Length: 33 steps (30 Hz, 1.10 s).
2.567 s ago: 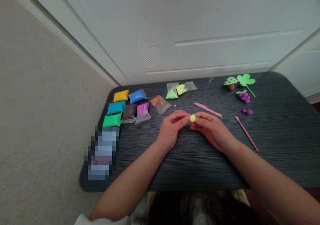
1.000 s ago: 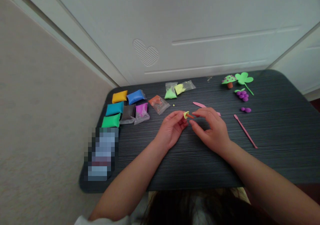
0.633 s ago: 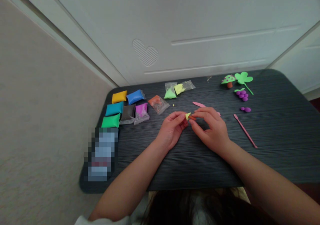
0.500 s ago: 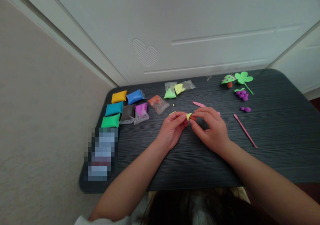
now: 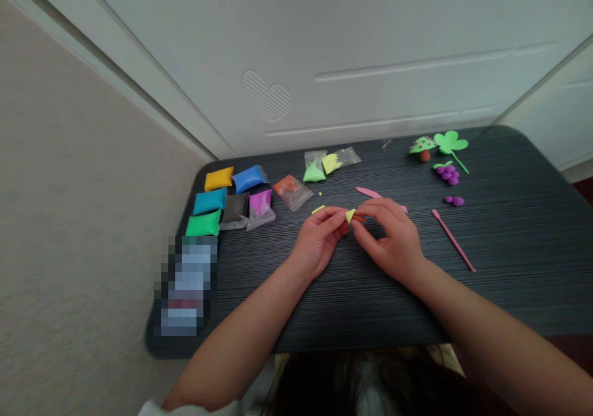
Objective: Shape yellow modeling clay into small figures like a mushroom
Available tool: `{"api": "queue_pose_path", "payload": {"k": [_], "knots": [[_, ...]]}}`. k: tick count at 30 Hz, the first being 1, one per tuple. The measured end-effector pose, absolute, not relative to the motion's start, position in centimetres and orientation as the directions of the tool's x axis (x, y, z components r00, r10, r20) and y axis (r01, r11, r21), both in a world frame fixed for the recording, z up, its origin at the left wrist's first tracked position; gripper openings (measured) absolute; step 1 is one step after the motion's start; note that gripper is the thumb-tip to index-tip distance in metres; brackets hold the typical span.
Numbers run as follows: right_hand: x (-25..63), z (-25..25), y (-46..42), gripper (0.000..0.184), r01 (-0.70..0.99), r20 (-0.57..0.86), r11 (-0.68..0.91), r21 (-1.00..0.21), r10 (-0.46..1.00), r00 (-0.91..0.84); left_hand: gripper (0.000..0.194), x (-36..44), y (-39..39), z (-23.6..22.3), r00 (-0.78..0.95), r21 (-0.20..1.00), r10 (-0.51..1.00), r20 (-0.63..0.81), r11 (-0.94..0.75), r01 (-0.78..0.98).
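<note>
Over the middle of the table, my left hand (image 5: 320, 238) pinches a small piece of modelling clay between thumb and fingers. The piece has a pale yellow triangular part (image 5: 350, 215) and an orange-brown part (image 5: 358, 218) sticking out to the right. My right hand (image 5: 393, 238) closes on it from the other side, thumb and fingertips at the clay. A thin yellow strip (image 5: 318, 209) shows just behind my left fingers, and a tiny yellow crumb (image 5: 320, 194) lies beyond. Partly covered by my right hand is a pink clay knife (image 5: 367, 192).
A pink modelling stick (image 5: 454, 241) lies right of my hands. Behind it are purple clay balls (image 5: 454, 200), a grape bunch (image 5: 448, 174), a mushroom (image 5: 424, 148) and a green clover (image 5: 450, 144). Clay packets (image 5: 250, 179) and a blurred rectangle (image 5: 186, 286) occupy the left; opened bags (image 5: 315, 168) lie behind.
Both hands keep their place with only slight finger movement at the yellow clay. The whole view has shifted very slightly.
</note>
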State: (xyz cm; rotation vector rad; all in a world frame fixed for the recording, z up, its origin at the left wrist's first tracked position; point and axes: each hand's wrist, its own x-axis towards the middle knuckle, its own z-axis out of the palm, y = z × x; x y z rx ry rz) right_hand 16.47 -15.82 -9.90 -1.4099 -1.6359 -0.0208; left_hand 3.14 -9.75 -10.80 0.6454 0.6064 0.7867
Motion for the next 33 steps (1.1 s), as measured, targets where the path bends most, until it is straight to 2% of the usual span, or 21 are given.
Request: {"api": "queue_pose_path", "payload": {"k": [33], "knots": [[16.47,-9.84,-15.68,0.01,0.767,0.614,0.329,-0.55,0.783,0.105,0.004,3.2,-9.96,-10.67,0.552,0.725,0.799,-0.238,0.524,-0.446]]}}
